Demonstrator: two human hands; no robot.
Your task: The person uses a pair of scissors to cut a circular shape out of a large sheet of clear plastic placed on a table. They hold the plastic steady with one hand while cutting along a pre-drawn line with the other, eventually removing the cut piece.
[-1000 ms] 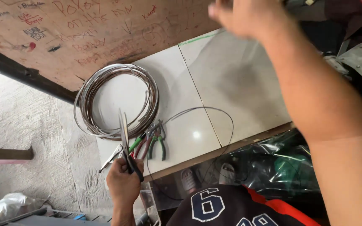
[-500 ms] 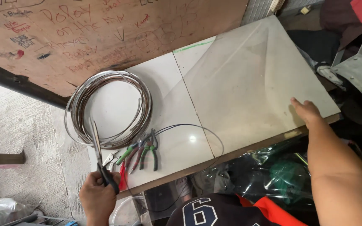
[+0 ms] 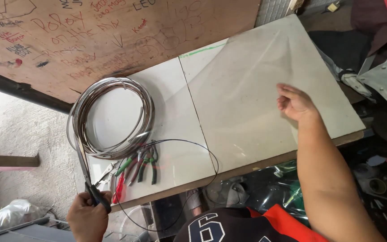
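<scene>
My left hand [image 3: 86, 215] grips the black handles of long scissors [image 3: 84, 166] at the table's near left corner, blades pointing up toward a coil of grey metal wire [image 3: 113, 116]. My right hand [image 3: 295, 103] hovers over the clear plastic sheet [image 3: 256, 85] on the white tabletop, fingers loosely curled and holding nothing. A single thin wire loop [image 3: 193, 152] lies beside the coil and hangs over the front edge.
Pliers with green and red handles [image 3: 139, 163] lie below the coil. A brown scribbled board [image 3: 113, 36] leans behind the white tiled table [image 3: 175, 112]. Clutter and bags sit under the table; a metal frame [image 3: 386, 85] stands at right.
My right hand came down from the far edge to the table's right side, then slid inward onto the sheet. My left hand with the scissors drifted left, off the table corner.
</scene>
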